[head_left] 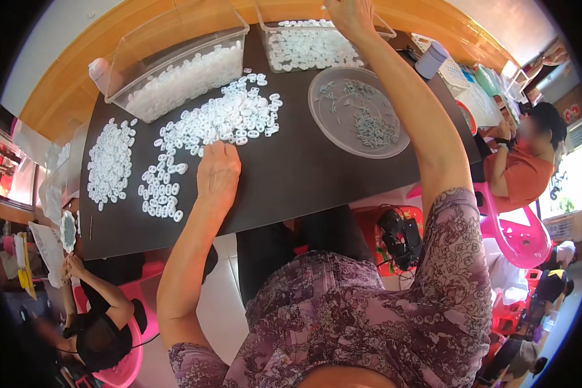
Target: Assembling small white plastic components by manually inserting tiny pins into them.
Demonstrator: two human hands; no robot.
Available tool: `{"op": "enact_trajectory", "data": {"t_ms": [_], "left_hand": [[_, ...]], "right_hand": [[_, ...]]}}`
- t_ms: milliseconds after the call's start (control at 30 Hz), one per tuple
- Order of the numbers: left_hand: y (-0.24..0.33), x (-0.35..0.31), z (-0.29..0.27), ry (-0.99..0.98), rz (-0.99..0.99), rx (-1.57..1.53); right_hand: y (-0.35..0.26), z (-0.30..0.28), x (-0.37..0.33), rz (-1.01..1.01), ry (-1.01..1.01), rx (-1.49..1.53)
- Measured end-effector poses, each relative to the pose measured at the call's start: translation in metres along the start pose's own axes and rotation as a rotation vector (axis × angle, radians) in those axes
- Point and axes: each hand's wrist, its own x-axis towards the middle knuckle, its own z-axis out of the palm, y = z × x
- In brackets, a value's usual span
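Note:
My left hand (218,169) is at the near edge of a heap of small white plastic pieces with two holes each (223,116). Its fingers are curled together and touch the pieces; whatever they pinch is hidden. Far across the table, my right arm stretches to the second clear plastic bin (269,61), which holds more white pieces (310,46). My right hand (354,19) is over the bin's far right part, cut by the picture's upper edge, so its fingers barely show. Beneath my right forearm lies a round translucent tray (326,132) with many small grey metal parts (374,126).
A larger clear bin (174,39) of white pieces stands at the far left. Another flat pile of white pieces (110,161) lies near the dark table's (271,187) left edge. A lidded bottle (431,60) stands far right. People sit at both sides, near pink chairs (517,233).

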Motion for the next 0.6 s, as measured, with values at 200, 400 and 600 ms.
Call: {"op": "enact_trajectory", "data": {"t_ms": [200,400,600], "left_hand": [[-0.007,-0.02,-0.013,0.015,-0.136,-0.185],[0.013,-0.025,-0.03,0.224,-0.218,-0.495],[0.044,-0.033,-0.045,0.055,-0.67,-1.332]], "right_hand": [[-0.047,-0.042,-0.07,-0.29,-0.108,0.177],[-0.019,-0.091,-0.15,-0.036,-0.727,0.186],[-0.023,-0.082,-0.174,0.085,-0.883,0.089]]}}
